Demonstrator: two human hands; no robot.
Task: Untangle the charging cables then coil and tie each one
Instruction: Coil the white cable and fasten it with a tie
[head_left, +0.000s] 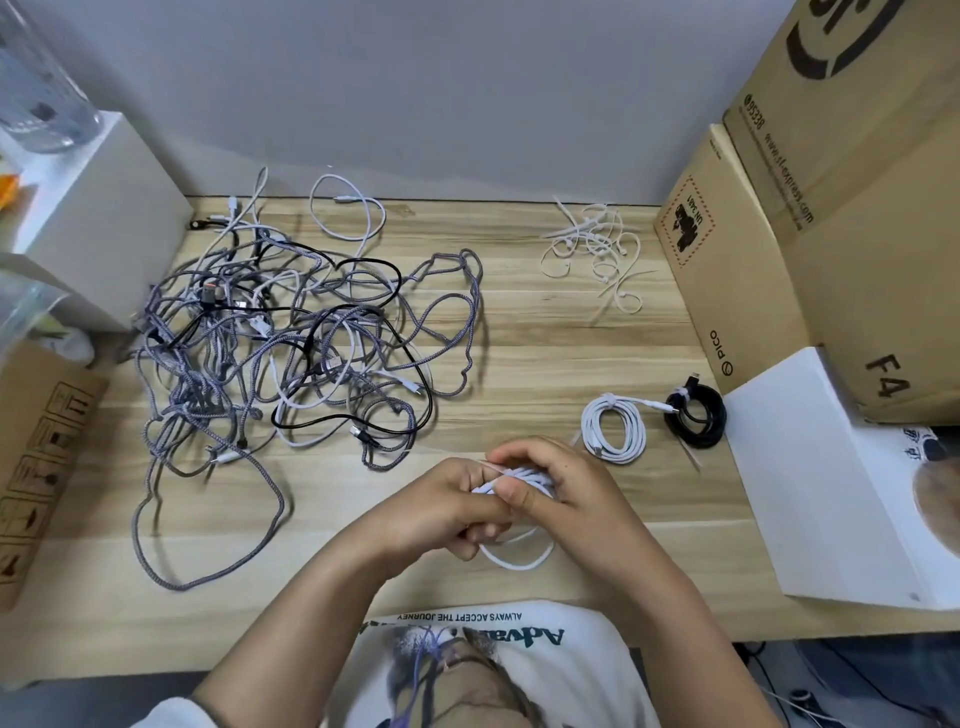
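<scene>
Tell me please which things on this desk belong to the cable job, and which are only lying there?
Job: tangled cables, zip ties, white coil in both hands, tied white coil, tied black coil.
Lying about: cardboard boxes, white box, plastic bottle.

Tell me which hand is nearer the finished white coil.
Right. The right hand sits just left of the finished white coil; the left hand is farther left, behind it.

Matt light wood-grain desk (545, 332). At nine o'clock, a tangle of braided grey fabric-sheathed cables (291, 338); at three o'clock, a smooth white plastic-coated coil (614, 428). Rough brown cardboard boxes (841, 218) at two o'clock.
</scene>
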